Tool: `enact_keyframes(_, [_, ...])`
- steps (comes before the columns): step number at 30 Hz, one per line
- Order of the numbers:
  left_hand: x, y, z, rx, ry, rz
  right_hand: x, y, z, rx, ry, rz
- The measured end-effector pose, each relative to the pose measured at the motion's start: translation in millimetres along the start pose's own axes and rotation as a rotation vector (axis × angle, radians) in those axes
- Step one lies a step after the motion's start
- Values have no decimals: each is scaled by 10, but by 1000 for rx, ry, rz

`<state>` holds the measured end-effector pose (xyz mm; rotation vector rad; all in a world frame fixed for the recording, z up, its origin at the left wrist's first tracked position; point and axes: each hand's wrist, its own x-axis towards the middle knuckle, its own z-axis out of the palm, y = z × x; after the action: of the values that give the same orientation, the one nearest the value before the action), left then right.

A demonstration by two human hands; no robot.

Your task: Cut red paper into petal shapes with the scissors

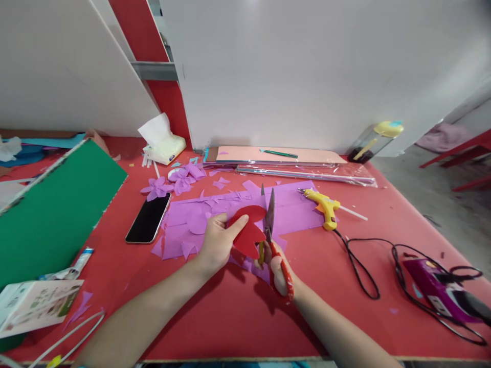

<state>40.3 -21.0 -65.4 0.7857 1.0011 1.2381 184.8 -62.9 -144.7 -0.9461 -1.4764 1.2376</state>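
Note:
My left hand (pixel 217 240) pinches a red rounded cutout (pixel 247 236) between thumb and fingers, thumb on top. In my right hand (pixel 282 271) is a pair of scissors (pixel 270 217) with red handles, its blades parted and pointing away from me at the right edge of the red piece. Whether a blade touches the red piece I cannot tell. Beneath both hands lie purple sheets (pixel 295 209) with scraps cut from them. Purple flowers (pixel 182 180) rest beyond my left hand, near a dark-screened phone (pixel 149 220).
A yellow glue gun (pixel 324 207) lies at right, its black cord running to a purple device (pixel 437 289). Behind are wrapped sheets (pixel 307 174), a green pen (pixel 281 154), a tissue pack (pixel 164 148) and a yellow-lidded bottle (pixel 374 143). A green board (pixel 57 204) leans at left.

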Motion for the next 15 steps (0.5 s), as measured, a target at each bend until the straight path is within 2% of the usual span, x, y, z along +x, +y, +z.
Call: enact_keyframes(15, [-10,-7,37,-79,19,-2,-21,4,6,26,-6,-8])
